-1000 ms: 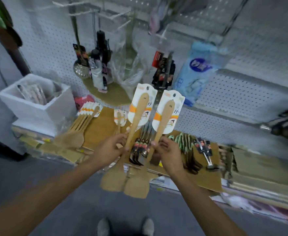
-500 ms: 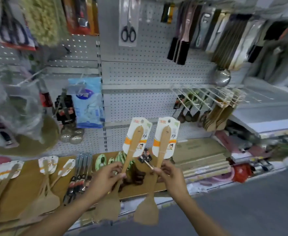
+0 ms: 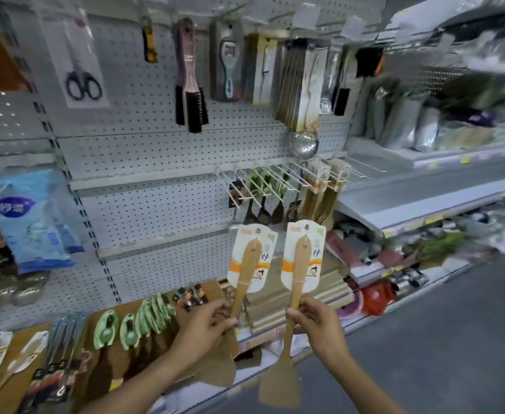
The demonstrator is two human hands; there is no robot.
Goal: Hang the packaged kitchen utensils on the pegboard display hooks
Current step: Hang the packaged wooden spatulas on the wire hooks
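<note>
Wooden spatulas, two of them, stand upright side by side in front of the pegboard (image 3: pixel 161 150), each tied to a white backing card with an orange band. The left hand (image 3: pixel 206 330) curls its fingers round the shaft of the left spatula (image 3: pixel 243 282) just below its card, so the card and handle end rise above the hand while the broad blade hangs below the wrist. The right hand (image 3: pixel 319 327) pinches the shaft of the right spatula (image 3: pixel 300 264) the same way, at the card's lower edge, with the blade dropping clear beneath it over the grey floor (image 3: pixel 454 339). The two cards sit just beside each other without touching.

Above and slightly behind the cards, a row of white display hooks (image 3: pixel 278 177) juts out from the pegboard; several carry dark ladles and more wooden utensils, hung toward the right end. Both held spatulas are below those hooks and apart from them.

Along the low shelf (image 3: pixel 260 333) under the hands lie green-carded items (image 3: pixel 143 318), and more carded wooden spatulas sit at its left end. Higher on the pegboard hang packaged scissors (image 3: pixel 82 82) and a brush (image 3: pixel 193 94).
</note>
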